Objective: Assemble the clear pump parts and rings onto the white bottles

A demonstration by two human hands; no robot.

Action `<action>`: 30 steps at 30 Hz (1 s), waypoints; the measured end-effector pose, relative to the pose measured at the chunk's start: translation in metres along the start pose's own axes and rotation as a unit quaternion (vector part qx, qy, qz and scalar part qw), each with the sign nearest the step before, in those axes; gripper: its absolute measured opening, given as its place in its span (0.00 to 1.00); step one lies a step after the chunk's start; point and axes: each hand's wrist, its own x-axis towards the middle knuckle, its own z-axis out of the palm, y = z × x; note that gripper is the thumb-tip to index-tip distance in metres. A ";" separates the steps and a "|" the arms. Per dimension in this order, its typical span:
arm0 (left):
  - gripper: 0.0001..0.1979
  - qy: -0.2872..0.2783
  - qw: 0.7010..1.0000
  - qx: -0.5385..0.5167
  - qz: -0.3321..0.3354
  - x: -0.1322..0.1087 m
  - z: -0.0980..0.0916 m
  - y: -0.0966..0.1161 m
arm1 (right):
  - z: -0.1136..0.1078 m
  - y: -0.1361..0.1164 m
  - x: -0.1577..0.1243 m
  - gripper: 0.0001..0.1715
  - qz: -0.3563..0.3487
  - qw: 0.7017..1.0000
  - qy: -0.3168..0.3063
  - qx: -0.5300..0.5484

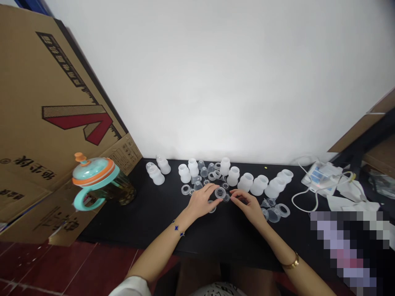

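Near the middle of the black table, my left hand point(204, 200) grips a clear ring-shaped piece point(220, 192) between thumb and fingers. Just to its right, my right hand point(248, 205) has its fingertips pinched together at the edge of a small clear part point(226, 197); what they hold, if anything, is too small to make out. Clear rings and nipple-shaped parts point(204, 172) lie behind my hands. White open-topped bottles point(259, 185) stand behind and to the right, with two more point(184, 173) at the back left.
Two white bottles with clear tops point(155, 173) stand farther left. A large jug with a turquoise handle point(89, 197) is beside cardboard boxes point(27, 123). More clear parts point(273, 214) lie right of my right hand. A white device with cables point(319, 177) sits at far right.
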 end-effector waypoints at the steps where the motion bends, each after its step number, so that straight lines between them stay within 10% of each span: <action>1: 0.20 -0.001 1.000 0.001 0.000 0.000 0.000 0.000 | 0.000 0.000 0.000 0.14 0.010 1.000 -0.005 0.017; 30: 0.20 0.004 1.000 0.008 0.006 0.000 0.000 0.000 | -0.002 -0.011 0.001 0.21 0.190 0.953 -0.021 0.237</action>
